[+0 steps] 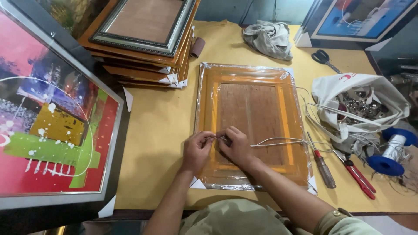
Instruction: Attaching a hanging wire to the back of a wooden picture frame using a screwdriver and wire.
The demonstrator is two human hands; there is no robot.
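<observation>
— Which step is this?
— Fixing the wire (278, 142) to the frame (252, 126) back, mid-table. Left hand (197, 150) and right hand (236, 146) both pinch its left end.
— Next?
— Likely a tight twist, keeping the wire taut.

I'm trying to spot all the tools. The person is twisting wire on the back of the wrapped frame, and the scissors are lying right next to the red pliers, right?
Not quite. The scissors lie at the far end of the table, near the grey cloth, well away from the red pliers. Beside the pliers is a screwdriver. The rest holds: both hands work wire on the wrapped frame, as the head view shows.
</observation>
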